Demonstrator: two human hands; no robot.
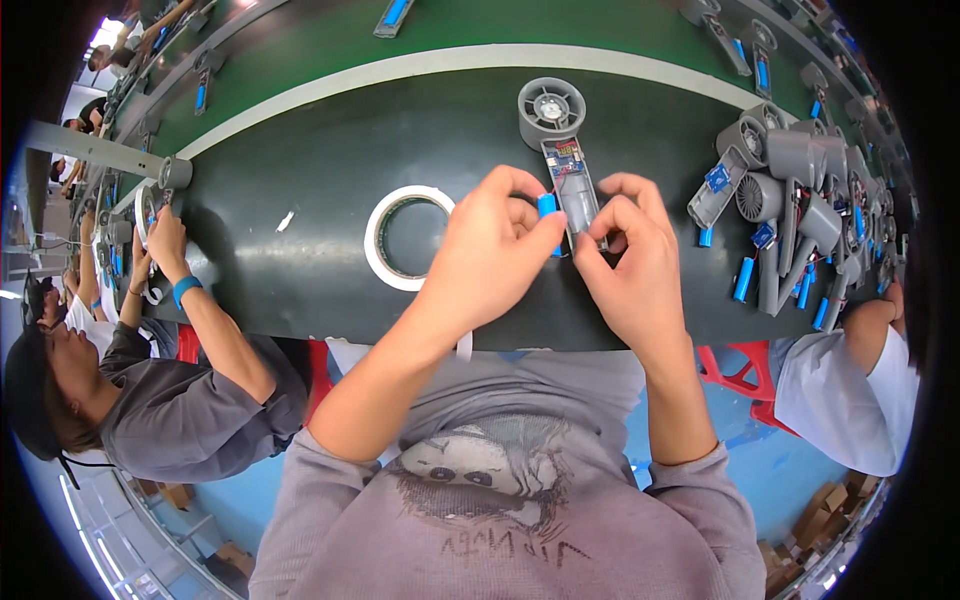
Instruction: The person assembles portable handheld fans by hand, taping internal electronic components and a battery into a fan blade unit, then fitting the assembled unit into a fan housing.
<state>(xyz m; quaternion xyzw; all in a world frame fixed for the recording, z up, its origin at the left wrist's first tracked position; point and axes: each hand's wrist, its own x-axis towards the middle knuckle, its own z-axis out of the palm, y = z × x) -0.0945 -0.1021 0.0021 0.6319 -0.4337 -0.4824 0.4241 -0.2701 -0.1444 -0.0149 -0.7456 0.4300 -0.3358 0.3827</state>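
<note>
A grey handheld fan housing (pixel 552 108) lies on the dark work surface in front of me, its round head pointing away. The open handle (pixel 578 200) shows a small blue circuit board (pixel 566 157) and thin wires. Between thumb and fingers, my left hand (pixel 480 250) pinches a blue cylindrical battery (pixel 546 205) just left of the handle; part of the battery is hidden by the thumb. My right hand (pixel 637 270) has its fingers curled, with thumb and index fingertip gripping the handle's near end.
A white roll of tape (pixel 379 250) lies left of my hands, with a small white scrap (pixel 286 221) farther left. Many grey fan housings (pixel 795 155) with blue batteries are piled at right. Beyond a pale strip (pixel 420 65) runs a green belt (pixel 300 50). A co-worker (pixel 190 400) sits at left, another person (pixel 845 385) at right.
</note>
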